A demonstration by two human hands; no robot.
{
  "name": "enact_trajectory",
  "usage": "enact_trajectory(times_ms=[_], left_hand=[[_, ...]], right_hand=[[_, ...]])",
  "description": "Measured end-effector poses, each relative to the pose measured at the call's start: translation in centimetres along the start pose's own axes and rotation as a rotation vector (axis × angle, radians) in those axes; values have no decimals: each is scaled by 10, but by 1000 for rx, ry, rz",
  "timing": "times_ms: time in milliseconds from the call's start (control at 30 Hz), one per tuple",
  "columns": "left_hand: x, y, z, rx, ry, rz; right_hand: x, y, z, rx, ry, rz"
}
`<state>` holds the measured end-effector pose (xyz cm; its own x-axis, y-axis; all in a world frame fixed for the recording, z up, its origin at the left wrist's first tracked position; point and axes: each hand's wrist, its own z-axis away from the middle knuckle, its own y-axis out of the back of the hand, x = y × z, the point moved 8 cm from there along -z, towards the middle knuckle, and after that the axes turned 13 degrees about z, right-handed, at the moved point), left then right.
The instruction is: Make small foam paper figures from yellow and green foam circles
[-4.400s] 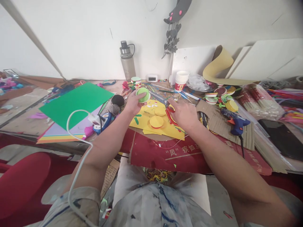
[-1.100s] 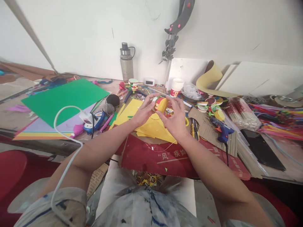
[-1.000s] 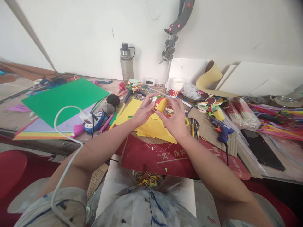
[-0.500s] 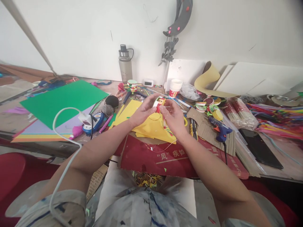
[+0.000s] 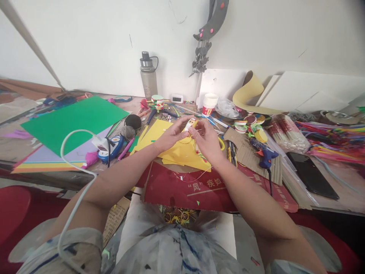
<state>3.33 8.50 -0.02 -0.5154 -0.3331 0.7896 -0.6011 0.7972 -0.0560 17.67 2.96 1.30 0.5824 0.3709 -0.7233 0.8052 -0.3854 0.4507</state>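
Between my hands is a short round piece cut from a paper cup (image 5: 191,123), with a printed side in red, white and yellow and some yellow paper on it. My left hand (image 5: 172,136) grips its left side, fingers behind and thumb in front. On the other side my right hand (image 5: 207,142) holds it too, its thumb pressed to the near face. Fingers cover much of the piece. Yellow paper sheets (image 5: 165,150) lie under the hands, with a yellow disc (image 5: 186,140) on them. A yellow loop-shaped handle (image 5: 221,144) shows just right of my right hand.
Green card (image 5: 75,121) lies left. A bottle (image 5: 148,78), stacked paper cups (image 5: 209,103) and cup pieces (image 5: 241,126) stand behind. To the right are a utility knife (image 5: 232,154), glue gun (image 5: 265,154) and phone (image 5: 311,174). A white cable (image 5: 76,213) crosses my left arm.
Earlier, my left hand held a light-green-topped round piece and my right hand red-handled scissors. Since then both hands have come together on the cup piece and turned it, its yellow face swinging away.
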Motion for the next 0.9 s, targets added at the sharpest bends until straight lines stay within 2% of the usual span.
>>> enact_trajectory(times_ms=[167, 267, 367, 467, 567, 667, 767, 900], left_hand=[[3, -1, -1, 20, 5, -53], [4, -1, -2, 74, 55, -34], [-1, 2, 2, 224, 196, 83], [-6, 1, 8, 381, 304, 328], [-11, 2, 10, 479, 356, 488], [-17, 4, 11, 545, 401, 553], [-23, 4, 12, 569, 436, 589], [-25, 2, 13, 558, 419, 613]], right_hand=[[1, 1, -1, -5, -7, 24], [7, -2, -2, -73, -54, 18], [13, -4, -5, -177, -75, 56], [15, 0, -11, -237, -23, 113], [15, 6, -17, -216, 54, 157], [12, 4, -19, -224, 146, 159], [12, -1, -17, -230, 191, 157], [15, -1, -15, -174, 156, 123]])
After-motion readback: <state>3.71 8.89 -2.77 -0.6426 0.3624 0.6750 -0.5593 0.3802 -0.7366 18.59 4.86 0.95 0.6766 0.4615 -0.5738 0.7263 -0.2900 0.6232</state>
